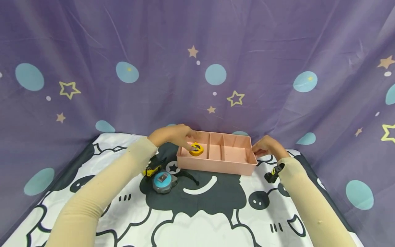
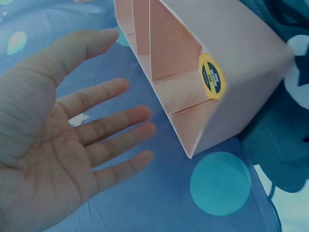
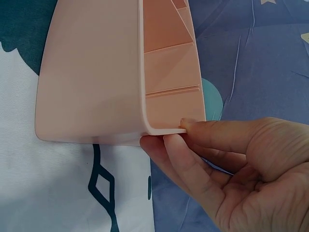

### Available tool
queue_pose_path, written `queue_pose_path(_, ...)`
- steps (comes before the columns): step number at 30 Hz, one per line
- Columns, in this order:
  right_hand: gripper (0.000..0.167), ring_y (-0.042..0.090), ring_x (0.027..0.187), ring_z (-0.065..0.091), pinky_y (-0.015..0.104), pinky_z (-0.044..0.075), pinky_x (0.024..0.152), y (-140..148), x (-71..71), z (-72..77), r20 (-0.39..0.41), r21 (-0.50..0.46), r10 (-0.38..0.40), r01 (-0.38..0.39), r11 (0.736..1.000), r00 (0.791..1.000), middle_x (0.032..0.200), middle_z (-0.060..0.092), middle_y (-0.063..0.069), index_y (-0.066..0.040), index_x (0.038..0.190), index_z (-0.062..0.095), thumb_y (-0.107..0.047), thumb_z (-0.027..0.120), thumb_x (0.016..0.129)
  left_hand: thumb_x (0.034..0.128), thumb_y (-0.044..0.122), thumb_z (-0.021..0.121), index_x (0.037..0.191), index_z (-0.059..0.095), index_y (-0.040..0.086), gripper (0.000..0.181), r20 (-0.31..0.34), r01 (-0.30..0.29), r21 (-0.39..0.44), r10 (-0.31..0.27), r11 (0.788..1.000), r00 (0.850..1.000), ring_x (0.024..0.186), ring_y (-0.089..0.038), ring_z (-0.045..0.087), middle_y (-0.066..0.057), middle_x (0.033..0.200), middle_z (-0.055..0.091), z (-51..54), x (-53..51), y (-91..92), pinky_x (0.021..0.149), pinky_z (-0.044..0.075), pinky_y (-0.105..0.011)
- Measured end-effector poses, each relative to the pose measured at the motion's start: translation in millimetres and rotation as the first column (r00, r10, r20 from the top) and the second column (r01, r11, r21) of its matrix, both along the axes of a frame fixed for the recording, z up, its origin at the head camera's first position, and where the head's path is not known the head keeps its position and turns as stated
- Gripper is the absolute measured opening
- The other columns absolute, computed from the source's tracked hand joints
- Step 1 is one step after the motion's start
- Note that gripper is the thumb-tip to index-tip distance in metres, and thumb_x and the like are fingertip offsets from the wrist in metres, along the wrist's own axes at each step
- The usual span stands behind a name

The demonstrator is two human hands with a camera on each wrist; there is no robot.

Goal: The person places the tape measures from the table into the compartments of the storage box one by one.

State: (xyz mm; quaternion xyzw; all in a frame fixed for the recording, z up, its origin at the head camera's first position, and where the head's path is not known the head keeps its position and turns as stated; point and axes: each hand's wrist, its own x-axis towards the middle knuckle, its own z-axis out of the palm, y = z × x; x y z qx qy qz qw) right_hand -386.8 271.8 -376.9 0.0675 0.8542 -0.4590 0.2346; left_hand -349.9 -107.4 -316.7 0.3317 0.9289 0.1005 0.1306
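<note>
A pink divided box (image 1: 216, 167) stands on the patterned cloth. Inside its left compartment lies a small yellow tape measure (image 1: 196, 151), against the front wall. My left hand (image 1: 177, 135) is above that compartment in the head view. Its fingers are spread and relaxed in the left wrist view, with nothing in the palm; the tape measure (image 2: 211, 76) sits apart from them. At the box's right end, my right hand (image 3: 227, 169) pinches the rim between thumb and fingers. The other compartments, parted by thin dividers, hold nothing visible.
A blue and grey tape measure (image 1: 162, 181) lies on the cloth in front of the box's left end. Beside it is a yellow and black item (image 1: 151, 171), partly hidden by the left sleeve. A purple curtain (image 1: 197, 103) hangs close behind the box.
</note>
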Motion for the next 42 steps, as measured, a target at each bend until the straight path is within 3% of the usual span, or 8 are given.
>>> queue_pose_path(4,0.023,0.012,0.06,0.067,0.027,0.062,0.067,-1,-0.8,1.6,0.002,-0.005,0.0,0.0,1.0,1.0,0.067,0.068,0.004,0.019,0.11,0.064,0.007,0.061,0.09,0.0859,0.027,0.079,0.131,0.067,0.004,0.052,-0.073,0.038,0.09,-0.031,0.995,0.997,0.112,-0.029,0.066,-0.013,0.124,0.07,2.2,13.1,-17.0,0.096,0.055,-0.046)
queue_pose_path(6,0.022,0.013,0.061,0.068,0.028,0.062,0.067,-1,-1.7,1.7,0.004,-0.009,0.002,-0.002,1.0,1.0,0.067,0.068,0.005,0.018,0.108,0.066,0.008,0.062,0.09,0.0845,0.028,0.081,0.129,0.068,0.004,0.052,-0.078,0.041,0.117,-0.032,0.992,0.996,0.108,-0.027,0.067,-0.011,0.12,0.071,3.8,18.4,-23.8,0.093,0.056,-0.044)
queue_pose_path(13,0.016,0.012,0.059,0.067,0.028,0.061,0.065,1,-4.4,2.2,0.012,-0.003,-0.002,0.002,1.0,1.0,0.066,0.068,0.004,0.014,0.102,0.069,0.008,0.062,0.089,0.0812,0.023,0.084,0.113,0.073,0.008,0.037,-0.007,0.087,0.162,-0.087,0.983,0.996,0.1,-0.026,0.068,-0.007,0.109,0.072,15.0,31.1,-38.5,0.088,0.058,-0.037)
queue_pose_path(18,0.015,0.013,0.059,0.067,0.028,0.062,0.066,3,-3.5,-0.3,0.005,-0.008,-0.013,0.013,1.0,1.0,0.067,0.068,0.005,0.013,0.101,0.07,0.007,0.065,0.088,0.0797,0.025,0.086,0.114,0.073,0.011,0.039,0.033,0.085,0.134,-0.091,0.987,0.995,0.103,-0.025,0.068,-0.005,0.11,0.072,14.0,37.4,-45.8,0.091,0.057,-0.038)
queue_pose_path(24,0.011,0.015,0.061,0.069,0.028,0.062,0.066,12,-5.6,-3.8,0.024,-0.053,0.032,-0.031,0.998,0.999,0.069,0.07,0.007,0.009,0.091,0.072,0.004,0.07,0.082,0.0795,0.029,0.087,0.119,0.072,0.01,0.046,0.043,0.057,0.124,-0.063,0.991,0.997,0.11,-0.029,0.067,-0.006,0.117,0.072,8.0,42.8,-54.5,0.096,0.056,-0.043)
queue_pose_path(31,0.029,0.013,0.063,0.069,0.028,0.062,0.069,8,0.1,-0.7,0.01,-0.013,0.015,-0.015,1.0,1.0,0.071,0.07,0.005,0.018,0.113,0.065,0.006,0.065,0.087,0.0794,0.028,0.087,0.119,0.071,0.009,0.047,0.056,-0.023,0.099,0.018,0.995,0.998,0.116,-0.033,0.064,-0.008,0.121,0.071,-3.2,41.2,-73.9,0.1,0.053,-0.048)
queue_pose_path(42,0.031,0.011,0.063,0.068,0.027,0.062,0.068,8,-2.7,-4.8,0.023,-0.031,-0.008,0.009,0.999,1.0,0.072,0.07,0.004,0.017,0.118,0.064,0.005,0.065,0.09,0.0788,0.024,0.088,0.122,0.07,0.007,0.05,0.16,-0.102,0.064,0.091,0.993,0.983,0.119,-0.041,0.061,-0.012,0.125,0.068,-30.8,30.4,-107.0,0.094,0.056,-0.048)
